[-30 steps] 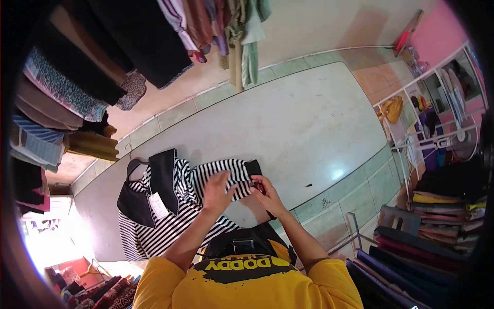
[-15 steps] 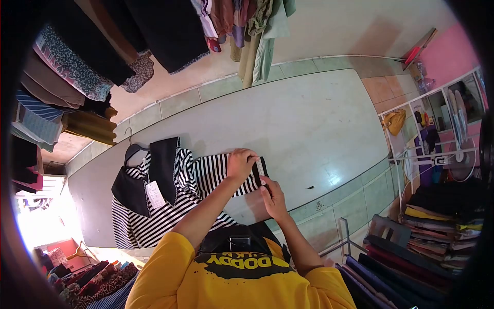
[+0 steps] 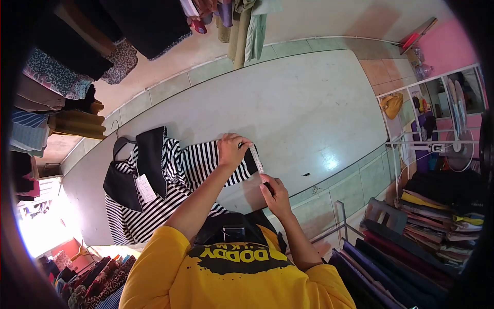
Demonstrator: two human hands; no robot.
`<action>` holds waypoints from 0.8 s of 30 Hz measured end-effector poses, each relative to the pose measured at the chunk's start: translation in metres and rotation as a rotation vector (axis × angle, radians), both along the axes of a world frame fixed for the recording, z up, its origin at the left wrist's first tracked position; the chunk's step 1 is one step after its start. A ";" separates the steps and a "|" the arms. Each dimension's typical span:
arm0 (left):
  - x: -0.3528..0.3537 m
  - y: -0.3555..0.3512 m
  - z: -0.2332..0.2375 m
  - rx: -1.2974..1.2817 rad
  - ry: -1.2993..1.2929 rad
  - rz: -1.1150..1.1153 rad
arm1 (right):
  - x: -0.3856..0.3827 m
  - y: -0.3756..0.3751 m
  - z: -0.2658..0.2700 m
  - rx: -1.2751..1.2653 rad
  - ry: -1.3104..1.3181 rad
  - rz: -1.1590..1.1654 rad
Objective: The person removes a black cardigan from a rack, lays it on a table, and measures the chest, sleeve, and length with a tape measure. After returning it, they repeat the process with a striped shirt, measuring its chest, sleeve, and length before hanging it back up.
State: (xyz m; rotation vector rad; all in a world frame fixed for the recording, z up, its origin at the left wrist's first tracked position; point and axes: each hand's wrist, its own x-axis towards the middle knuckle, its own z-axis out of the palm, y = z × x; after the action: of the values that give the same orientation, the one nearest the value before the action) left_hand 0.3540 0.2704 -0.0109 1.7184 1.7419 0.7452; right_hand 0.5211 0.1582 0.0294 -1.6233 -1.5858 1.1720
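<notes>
A black-and-white striped blouse [image 3: 198,160] with a wide black collar lies on the pale table, one sleeve stretched out to the right. Across that sleeve's black cuff runs a short white measuring tape [image 3: 256,158] with dark marks. My left hand [image 3: 232,150] rests on the sleeve, thumb and fingers pinching the tape's upper end at the cuff edge. Below the cuff, my right hand [image 3: 276,195] grips the tape's lower end between thumb and fingers. A white paper tag [image 3: 145,188] hangs from the blouse front, and a dark hanger [image 3: 123,144] sits in its neck.
The long pale table [image 3: 303,103] stretches to the far right. Hanging clothes [image 3: 149,26] line the upper left. Metal rails with trousers [image 3: 375,268], folded stacks of clothes [image 3: 432,221] and a fan [image 3: 459,152] stand on the right. More clothes [image 3: 98,283] are at the lower left.
My right hand has drawn slightly down and away from the cuff, and more tape shows between my hands. The whole view has shifted, with the blouse appearing further left and higher.
</notes>
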 end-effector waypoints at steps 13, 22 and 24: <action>0.002 -0.001 0.000 -0.023 -0.010 0.012 | 0.002 0.003 -0.002 -0.017 0.053 -0.012; 0.001 0.009 -0.002 0.139 -0.095 -0.005 | 0.007 0.004 -0.008 -0.009 0.079 -0.018; 0.002 0.009 -0.009 0.041 -0.139 0.040 | 0.009 0.010 -0.009 0.027 0.055 0.026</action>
State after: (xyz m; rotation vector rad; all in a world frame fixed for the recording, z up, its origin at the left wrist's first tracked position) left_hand 0.3561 0.2792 -0.0200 1.6219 1.6806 0.9024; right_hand 0.5303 0.1685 0.0203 -1.5448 -1.5854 1.1930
